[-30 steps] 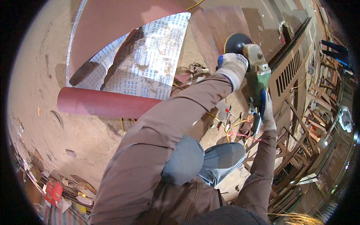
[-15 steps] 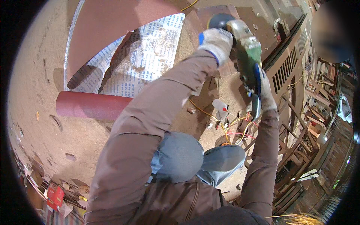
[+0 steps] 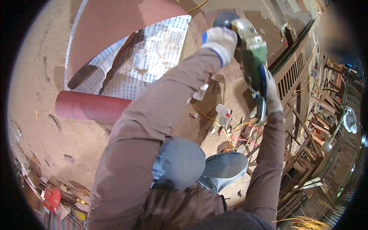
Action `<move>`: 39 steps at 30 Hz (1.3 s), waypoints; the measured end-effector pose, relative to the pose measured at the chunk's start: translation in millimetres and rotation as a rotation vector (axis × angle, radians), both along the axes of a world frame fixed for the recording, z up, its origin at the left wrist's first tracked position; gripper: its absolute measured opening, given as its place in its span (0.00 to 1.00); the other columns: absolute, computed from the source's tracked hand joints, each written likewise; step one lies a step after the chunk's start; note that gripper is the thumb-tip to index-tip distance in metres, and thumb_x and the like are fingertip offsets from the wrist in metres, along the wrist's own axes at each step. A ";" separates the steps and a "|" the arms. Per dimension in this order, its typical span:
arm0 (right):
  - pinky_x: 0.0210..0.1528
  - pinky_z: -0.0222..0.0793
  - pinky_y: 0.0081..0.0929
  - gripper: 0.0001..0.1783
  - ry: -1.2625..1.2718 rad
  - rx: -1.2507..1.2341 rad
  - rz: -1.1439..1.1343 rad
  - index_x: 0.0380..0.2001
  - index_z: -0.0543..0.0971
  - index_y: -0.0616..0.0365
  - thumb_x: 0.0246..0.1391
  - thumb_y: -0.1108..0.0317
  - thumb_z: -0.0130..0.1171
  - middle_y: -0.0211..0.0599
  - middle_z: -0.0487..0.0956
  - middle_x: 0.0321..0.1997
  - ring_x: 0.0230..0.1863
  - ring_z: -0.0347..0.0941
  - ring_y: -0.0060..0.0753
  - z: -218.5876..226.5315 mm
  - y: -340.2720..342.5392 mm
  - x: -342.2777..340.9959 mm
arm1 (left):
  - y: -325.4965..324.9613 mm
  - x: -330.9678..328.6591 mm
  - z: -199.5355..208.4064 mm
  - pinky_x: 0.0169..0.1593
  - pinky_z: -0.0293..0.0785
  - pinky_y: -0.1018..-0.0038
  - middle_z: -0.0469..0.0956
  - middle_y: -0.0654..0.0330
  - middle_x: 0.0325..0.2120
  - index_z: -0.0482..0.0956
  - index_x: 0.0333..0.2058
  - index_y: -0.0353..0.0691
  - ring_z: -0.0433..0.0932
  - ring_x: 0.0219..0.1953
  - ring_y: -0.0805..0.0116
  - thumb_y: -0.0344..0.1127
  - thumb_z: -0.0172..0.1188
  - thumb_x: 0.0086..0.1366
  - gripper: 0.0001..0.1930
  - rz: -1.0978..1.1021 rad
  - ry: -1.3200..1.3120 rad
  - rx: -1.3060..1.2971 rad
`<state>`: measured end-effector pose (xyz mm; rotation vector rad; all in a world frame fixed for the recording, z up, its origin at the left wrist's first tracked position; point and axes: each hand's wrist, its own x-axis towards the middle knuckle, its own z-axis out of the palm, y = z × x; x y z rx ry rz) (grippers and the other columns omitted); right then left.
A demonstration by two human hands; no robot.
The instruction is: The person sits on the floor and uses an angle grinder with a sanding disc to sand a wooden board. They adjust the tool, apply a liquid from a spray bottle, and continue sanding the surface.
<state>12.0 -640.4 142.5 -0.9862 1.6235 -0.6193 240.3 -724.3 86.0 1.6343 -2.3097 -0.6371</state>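
A green and silver angle grinder [image 3: 256,53] is held out in front of me, its round dark disc [image 3: 225,20] at the far end. My left hand [image 3: 222,43], in a white and blue work glove, is closed around the front of the tool beside the disc; its fingers are partly hidden. Farther back, my gloved right hand [image 3: 271,92] wraps the rear of the grinder's body. Under the disc lies a brownish flat sheet [image 3: 234,73], but whether the disc touches it I cannot tell.
Left of my arm lie a large reddish-brown abrasive sheet [image 3: 111,27] with a printed white back and a rolled red-brown piece [image 3: 90,107]. A white bottle with a red tip [image 3: 223,110] stands near tangled wires [image 3: 237,132]. Slatted wooden panels [image 3: 293,76] and scrap wood [image 3: 306,149] line the right.
The grinder and both hands have shifted only slightly, the left hand a little up and left. My view has moved a bit, and my knees sit slightly differently.
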 end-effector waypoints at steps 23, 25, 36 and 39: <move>0.45 0.73 0.23 0.26 0.207 0.061 -0.105 0.53 0.74 0.65 0.67 0.51 0.52 0.37 0.80 0.47 0.41 0.77 0.22 -9.6 52.8 -36.9 | 26.9 -17.9 35.4 0.34 0.81 0.59 0.86 0.63 0.39 0.87 0.41 0.51 0.85 0.42 0.63 0.33 0.62 0.59 0.11 -0.108 -0.055 0.321; 0.43 0.74 0.23 0.26 0.129 0.047 -0.175 0.53 0.75 0.64 0.67 0.51 0.53 0.37 0.80 0.47 0.40 0.77 0.22 -1.5 46.4 -17.6 | 25.8 -13.2 33.8 0.34 0.81 0.58 0.86 0.63 0.40 0.87 0.41 0.51 0.85 0.43 0.63 0.33 0.63 0.59 0.12 -0.073 -0.039 0.291; 0.36 0.75 0.22 0.27 0.069 0.022 -0.179 0.54 0.75 0.63 0.65 0.49 0.56 0.35 0.82 0.42 0.35 0.78 0.23 6.6 45.2 -14.5 | 16.9 -15.1 30.5 0.39 0.81 0.58 0.85 0.61 0.42 0.86 0.42 0.51 0.84 0.46 0.59 0.33 0.60 0.61 0.12 -0.107 -0.051 0.249; 0.32 0.74 0.21 0.28 0.021 0.054 -0.170 0.53 0.75 0.61 0.65 0.47 0.56 0.33 0.82 0.39 0.32 0.77 0.20 8.0 40.5 -8.3 | 14.8 -6.9 32.5 0.42 0.80 0.58 0.85 0.60 0.44 0.86 0.43 0.50 0.83 0.48 0.58 0.34 0.59 0.62 0.12 -0.109 -0.022 0.262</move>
